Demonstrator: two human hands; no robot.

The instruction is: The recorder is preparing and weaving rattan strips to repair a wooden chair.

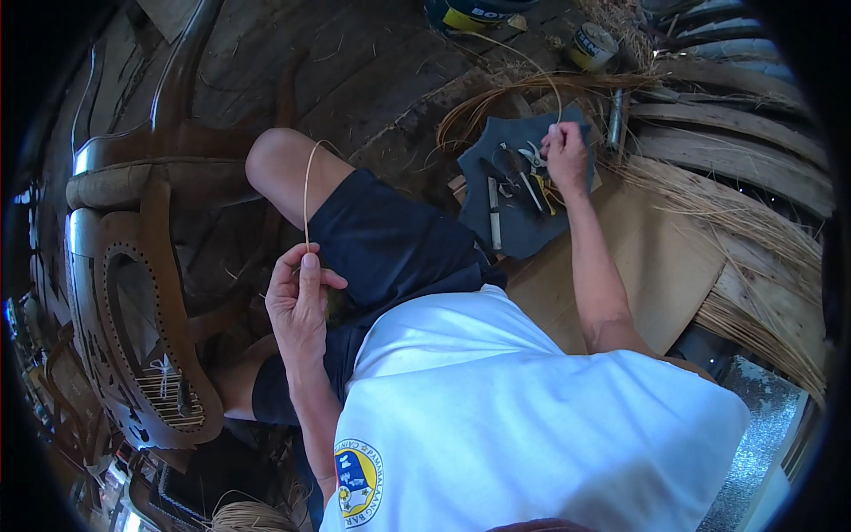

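My left hand (300, 297) pinches a thin pale cane strand (307, 191) between thumb and fingers; it rises from the hand and curves over beside my bent knee. At the right, my right hand (566, 160) has its fingers closed on a thin strand (547, 75) that arcs up and to the left. Whether both hands hold the same strand, I cannot tell. Beneath the right hand lie hand tools, among them pruning shears (533, 154), on a dark mat (477, 161). To my left stands a brown wooden chair frame (168, 293) with a hole-lined oval opening, partly strung with pale strands (164, 401).
A loose bundle of brown strands (483, 105) curves behind the mat. Farther back are a can (592, 46) and a dark bucket (470, 16). A tan board (665, 239) lies at the right, beside long fibre bundles (736, 213). Scraps litter the wooden floor (372, 62).
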